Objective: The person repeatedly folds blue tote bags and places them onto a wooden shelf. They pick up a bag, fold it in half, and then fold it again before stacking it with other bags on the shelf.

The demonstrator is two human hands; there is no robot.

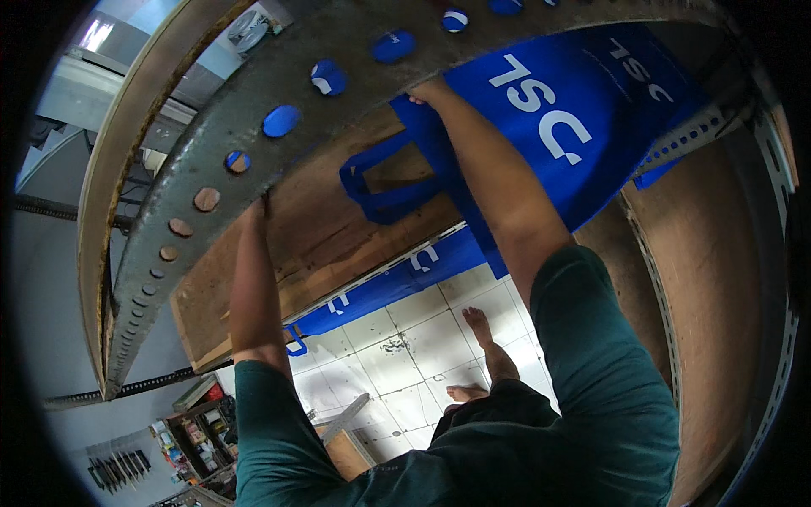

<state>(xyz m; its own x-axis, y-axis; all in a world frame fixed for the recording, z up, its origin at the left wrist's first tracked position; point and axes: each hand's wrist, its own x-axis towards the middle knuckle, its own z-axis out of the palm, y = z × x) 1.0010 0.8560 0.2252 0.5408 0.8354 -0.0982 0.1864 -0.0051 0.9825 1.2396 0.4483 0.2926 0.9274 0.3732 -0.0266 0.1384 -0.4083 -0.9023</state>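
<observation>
A large blue fabric bag (pixel 625 101) with white lettering lies across the wooden shelf board (pixel 321 245). Its loop handle (pixel 363 190) hangs over the wood. My right hand (pixel 428 90) reaches up to the bag's upper left edge, fingers closed on the blue cloth and partly tucked under a perforated grey metal bar (pixel 287 152). Below that same bar, my left hand (pixel 256 209) is up against the board. The bar and shadow hide its fingers. Through the round holes of the bar, more blue cloth shows.
A second blue piece with white marks (pixel 380 283) hangs below the board's near edge. Slotted metal uprights and another wooden panel (pixel 710 279) stand at right. Lower left are a rack of small items (pixel 198 439) and a row of thin tools (pixel 118 469). White floor tiles (pixel 397 372) lie below.
</observation>
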